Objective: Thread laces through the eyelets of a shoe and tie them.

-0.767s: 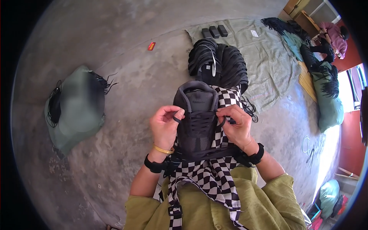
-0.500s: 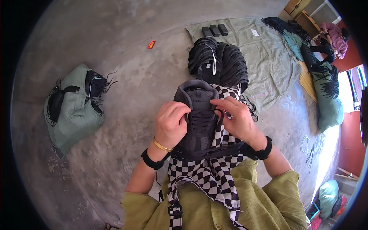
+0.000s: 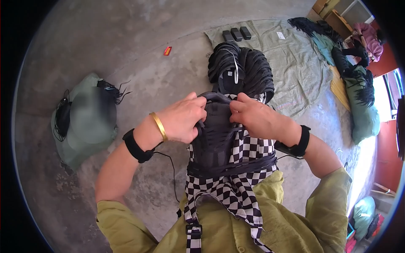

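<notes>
A dark grey lace-up shoe [image 3: 214, 149] lies on my lap, its heel opening pointing away from me. My left hand [image 3: 184, 119] is closed on the left side of its collar, fingertips curled over the edge. On the opposite side my right hand [image 3: 256, 118] pinches the collar and the top of the lacing. The tongue shows between the hands; the lace ends are hidden by my fingers. Below the toe a bundle of black laces [image 3: 236, 167] lies across the black-and-white checkered apron [image 3: 261, 147].
Beyond my lap stands a heap of stacked black shoes [image 3: 253, 69]. Three black blocks [image 3: 236, 34] lie on a pale green sheet [image 3: 291, 63]. A stuffed green sack [image 3: 80, 139] stands at left, a red packet [image 3: 167, 51] on the floor. Another person [image 3: 368, 42] sits far right among sacks.
Both hands have moved from the lacing up to the shoe's collar, and my elbows have spread outward. The collar is now gripped and partly covered by my fingers.
</notes>
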